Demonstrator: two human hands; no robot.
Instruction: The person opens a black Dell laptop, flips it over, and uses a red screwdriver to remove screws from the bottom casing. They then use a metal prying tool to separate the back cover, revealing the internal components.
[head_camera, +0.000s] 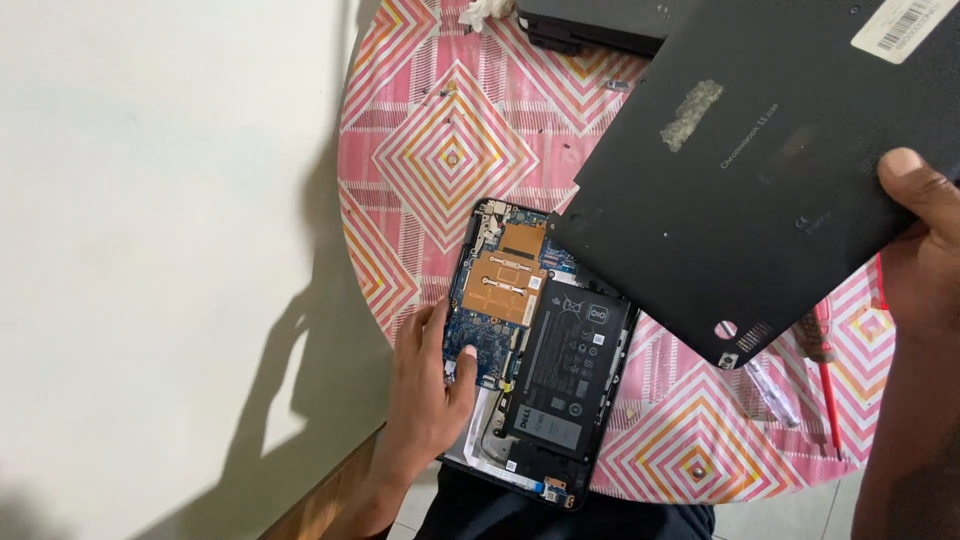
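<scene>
Bottom cover: the black bottom cover (740, 190) was off the machine and held up over the right and far part of the table; its near-left corner hung just above the opened laptop. It looked like a thin, light, fairly stiff plastic panel that would flex if twisted; I judged it best taken by its edges, with both sides supported
Right hand: your right hand (925, 250) gripped the cover at its right edge, thumb on top and pressed flat; the other fingers were hidden under the panel
Opened laptop: the opened laptop (535, 350) lay on the near middle of the table, insides up, with a copper-coloured heat plate (503, 285) at its far-left and a black battery pack (570, 370) at its right. The bare board looked fragile; I judged the outer frame the safe place to hold
Left hand: your left hand (432, 385) rested on the laptop's left edge, fingers loosely spread, thumb touching the blue circuit board (487, 345); it grasped nothing
Tools: a red-handled screwdriver (822, 365) lay at the right, partly under the cover, beside a clear-handled tool (772, 392)
Table: round, covered in a pink patterned cloth (450, 150); another dark device (590, 25) sat at the far edge
</scene>
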